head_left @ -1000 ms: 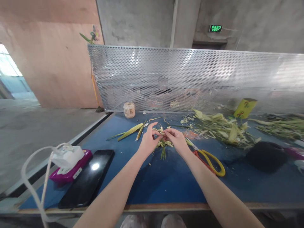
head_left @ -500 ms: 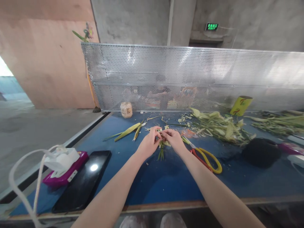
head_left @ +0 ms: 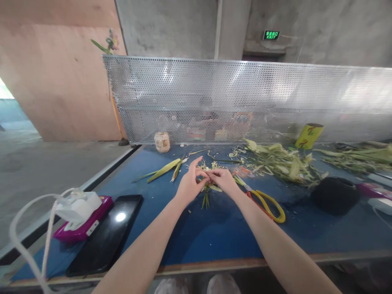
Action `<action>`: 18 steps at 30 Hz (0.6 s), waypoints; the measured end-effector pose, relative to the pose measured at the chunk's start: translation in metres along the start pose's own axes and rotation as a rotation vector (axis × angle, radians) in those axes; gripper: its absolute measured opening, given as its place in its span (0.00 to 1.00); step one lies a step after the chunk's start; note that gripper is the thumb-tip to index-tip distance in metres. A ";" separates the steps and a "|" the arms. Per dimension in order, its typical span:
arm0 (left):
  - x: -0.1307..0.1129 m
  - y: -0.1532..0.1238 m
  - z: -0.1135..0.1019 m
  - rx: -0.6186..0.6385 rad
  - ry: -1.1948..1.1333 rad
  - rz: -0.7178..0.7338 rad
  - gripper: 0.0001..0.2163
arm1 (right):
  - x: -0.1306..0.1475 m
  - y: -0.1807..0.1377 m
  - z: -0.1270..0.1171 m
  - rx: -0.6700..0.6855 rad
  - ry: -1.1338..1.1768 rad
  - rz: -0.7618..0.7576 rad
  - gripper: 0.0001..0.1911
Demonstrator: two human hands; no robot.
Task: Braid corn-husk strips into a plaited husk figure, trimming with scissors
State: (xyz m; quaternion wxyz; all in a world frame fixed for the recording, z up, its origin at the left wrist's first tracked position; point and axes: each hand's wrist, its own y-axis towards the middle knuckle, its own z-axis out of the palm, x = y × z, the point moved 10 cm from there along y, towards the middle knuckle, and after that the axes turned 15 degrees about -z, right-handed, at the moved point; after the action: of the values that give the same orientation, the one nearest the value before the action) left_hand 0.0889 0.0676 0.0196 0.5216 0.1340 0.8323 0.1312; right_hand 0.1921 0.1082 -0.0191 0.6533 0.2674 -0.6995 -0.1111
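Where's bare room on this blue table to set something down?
The widest bare patch of table runs along the near edge, between phone and scissors. A smaller one lies between scissors and the black round object. Crowded: the leaf pile, and scraps around the stem bundle held by left hand and right hand.

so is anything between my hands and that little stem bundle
Nothing visible. The left hand and right hand both pinch the bundle at its top, fingertips meeting on it. The scissors lie off to the right, apart from it.

Concrete wall [head_left: 171,28], perforated metal screen [head_left: 275,102], blue table [head_left: 214,237], green exit sign [head_left: 270,35]
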 end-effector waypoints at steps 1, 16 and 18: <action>0.003 0.001 -0.004 -0.026 -0.048 -0.037 0.28 | -0.001 -0.001 0.000 0.008 -0.015 0.011 0.07; 0.007 0.006 -0.019 -0.094 -0.041 -0.122 0.27 | 0.021 -0.003 0.021 0.242 -0.333 -0.147 0.10; 0.007 0.006 -0.021 -0.110 -0.024 -0.141 0.27 | 0.018 -0.004 0.023 0.267 -0.332 -0.148 0.09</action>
State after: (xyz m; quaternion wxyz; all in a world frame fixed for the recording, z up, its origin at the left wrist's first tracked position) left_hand 0.0672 0.0741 0.0252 0.5461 0.0479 0.8249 0.1380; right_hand 0.1708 0.0914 -0.0088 0.4781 0.3800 -0.7845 -0.1075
